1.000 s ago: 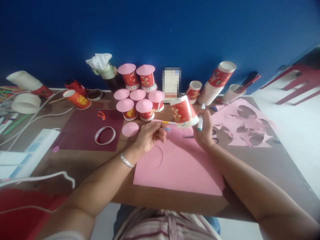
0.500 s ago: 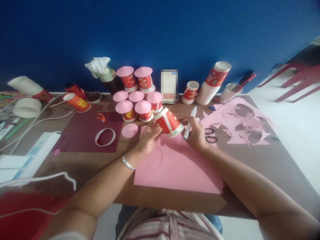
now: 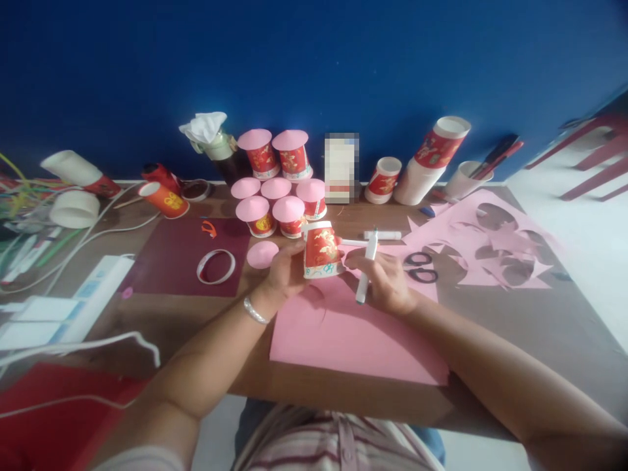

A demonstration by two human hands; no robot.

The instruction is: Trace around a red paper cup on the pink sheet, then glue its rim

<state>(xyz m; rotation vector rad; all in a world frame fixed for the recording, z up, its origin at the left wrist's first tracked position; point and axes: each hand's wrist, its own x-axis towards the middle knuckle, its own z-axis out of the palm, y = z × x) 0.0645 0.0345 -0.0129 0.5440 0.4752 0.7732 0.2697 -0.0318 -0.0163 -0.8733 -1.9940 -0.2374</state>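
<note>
My left hand [image 3: 288, 269] grips a red paper cup [image 3: 321, 245] printed with a gold design, its wide rim facing down. Blue-green drawn marks run along the white band at that rim. Beside the cup, my right hand [image 3: 390, 282] has a white marker [image 3: 371, 254] between its fingers. A second white pen-like stick [image 3: 353, 243] reaches from near the fingers toward the cup; whether it is held I cannot tell. Another white marker [image 3: 387, 235] lies just behind. Under both hands is pink paper [image 3: 353, 333] bearing a drawn curve.
Several red cups with pink cone tops [image 3: 289, 140] stand at the back left, near a pink disc [image 3: 263, 254]. Scissors [image 3: 422, 267] and cut pink sheets [image 3: 475, 248] lie to the right. A white ring [image 3: 216, 280] rests on a maroon sheet [image 3: 167, 261]. Stacked cups [image 3: 422, 185] stand behind.
The cup has been turned more upright and shows a different printed side. My right hand has moved a little lower, with the marker now steeper. The whole view has shifted slightly.
</note>
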